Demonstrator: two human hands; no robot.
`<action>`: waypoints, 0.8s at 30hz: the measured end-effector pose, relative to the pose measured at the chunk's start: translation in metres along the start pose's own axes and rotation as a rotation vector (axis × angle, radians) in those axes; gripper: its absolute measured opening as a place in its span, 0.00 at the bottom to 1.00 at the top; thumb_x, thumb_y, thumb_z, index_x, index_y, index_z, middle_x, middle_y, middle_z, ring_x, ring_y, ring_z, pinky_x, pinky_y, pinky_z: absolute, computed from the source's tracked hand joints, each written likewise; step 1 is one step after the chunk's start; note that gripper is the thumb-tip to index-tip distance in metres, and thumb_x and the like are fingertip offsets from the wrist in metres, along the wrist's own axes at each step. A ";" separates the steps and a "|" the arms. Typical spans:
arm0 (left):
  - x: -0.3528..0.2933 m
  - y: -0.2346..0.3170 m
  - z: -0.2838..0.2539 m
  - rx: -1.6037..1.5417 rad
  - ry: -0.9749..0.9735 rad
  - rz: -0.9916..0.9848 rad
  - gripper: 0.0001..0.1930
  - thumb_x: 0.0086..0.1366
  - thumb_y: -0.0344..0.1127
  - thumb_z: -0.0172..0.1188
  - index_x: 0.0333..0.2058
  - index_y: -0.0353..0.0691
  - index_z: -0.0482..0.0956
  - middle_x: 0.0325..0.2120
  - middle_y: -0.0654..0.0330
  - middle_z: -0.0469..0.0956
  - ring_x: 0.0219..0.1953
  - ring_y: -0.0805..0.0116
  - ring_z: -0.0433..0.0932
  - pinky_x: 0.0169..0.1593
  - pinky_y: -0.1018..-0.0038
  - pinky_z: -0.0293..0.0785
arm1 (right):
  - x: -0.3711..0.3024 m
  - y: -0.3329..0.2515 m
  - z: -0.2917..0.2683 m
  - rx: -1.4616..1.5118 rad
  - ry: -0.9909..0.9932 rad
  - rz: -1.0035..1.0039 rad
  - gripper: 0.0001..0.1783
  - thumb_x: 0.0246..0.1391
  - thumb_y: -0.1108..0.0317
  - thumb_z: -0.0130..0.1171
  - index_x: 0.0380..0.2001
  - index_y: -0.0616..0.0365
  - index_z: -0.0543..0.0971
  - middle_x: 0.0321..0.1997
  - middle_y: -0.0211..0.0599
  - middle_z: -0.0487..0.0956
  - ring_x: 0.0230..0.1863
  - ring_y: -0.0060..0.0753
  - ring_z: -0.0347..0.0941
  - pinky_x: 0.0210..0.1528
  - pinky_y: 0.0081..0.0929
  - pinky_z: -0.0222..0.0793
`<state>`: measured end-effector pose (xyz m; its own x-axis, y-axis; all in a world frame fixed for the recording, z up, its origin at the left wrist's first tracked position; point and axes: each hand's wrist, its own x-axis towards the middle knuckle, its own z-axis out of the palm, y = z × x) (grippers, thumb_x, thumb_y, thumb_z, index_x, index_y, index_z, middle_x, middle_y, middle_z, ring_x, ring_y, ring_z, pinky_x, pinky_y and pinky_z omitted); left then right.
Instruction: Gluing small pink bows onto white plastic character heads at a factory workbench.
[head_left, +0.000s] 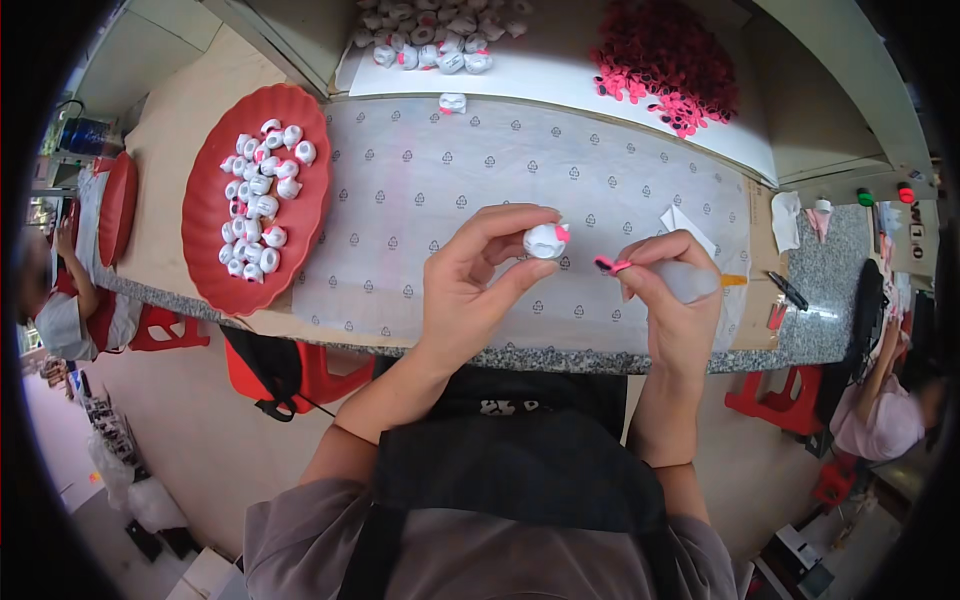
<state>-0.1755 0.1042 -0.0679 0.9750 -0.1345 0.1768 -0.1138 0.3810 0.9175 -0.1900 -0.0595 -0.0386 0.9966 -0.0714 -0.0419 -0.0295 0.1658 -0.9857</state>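
My left hand [470, 275] pinches a small round white figure piece [545, 241] with a pink spot on its right side, between thumb and fingertips above the paper-covered worktop. Just to the right, my right hand [675, 290] grips a tiny pink piece with a dark centre [612, 266] between thumb and forefinger. The two pieces are apart. A translucent whitish bulb-like thing [690, 282] is tucked in the same hand, and a yellow-orange tip [735, 280] shows beyond it; its kind cannot be made out.
A red scalloped tray [205, 262] on the left bears several white pieces. One white piece [453, 103] sits by the shelf edge. On the shelf lie more white pieces [425, 55] and a pink heap [665, 60]. A black marker [788, 290] lies right; people sit at both sides.
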 end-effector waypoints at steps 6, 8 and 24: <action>-0.004 -0.004 0.013 0.378 -0.028 0.152 0.16 0.42 0.18 0.55 0.34 0.35 0.73 0.33 0.56 0.71 0.36 0.68 0.70 0.36 0.78 0.68 | -0.012 0.012 0.002 0.081 -0.061 0.012 0.07 0.35 0.80 0.58 0.21 0.64 0.71 0.23 0.35 0.73 0.25 0.19 0.67 0.29 0.14 0.62; -0.006 -0.004 0.017 0.429 -0.046 0.184 0.16 0.41 0.18 0.55 0.33 0.35 0.73 0.32 0.56 0.72 0.35 0.66 0.71 0.36 0.78 0.68 | -0.014 0.014 0.001 0.169 -0.064 0.017 0.07 0.36 0.79 0.57 0.21 0.64 0.70 0.23 0.35 0.73 0.24 0.18 0.66 0.26 0.13 0.62; -0.011 -0.004 0.016 -0.062 -0.137 -0.064 0.14 0.48 0.20 0.53 0.37 0.31 0.68 0.37 0.51 0.69 0.41 0.67 0.68 0.44 0.77 0.66 | -0.014 0.032 0.001 0.109 0.020 -0.161 0.13 0.33 0.80 0.59 0.26 0.63 0.69 0.24 0.32 0.71 0.25 0.16 0.64 0.27 0.12 0.59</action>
<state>-0.1892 0.0894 -0.0673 0.9444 -0.2821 0.1691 -0.0360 0.4224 0.9057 -0.2051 -0.0523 -0.0691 0.9859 -0.1253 0.1110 0.1402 0.2560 -0.9565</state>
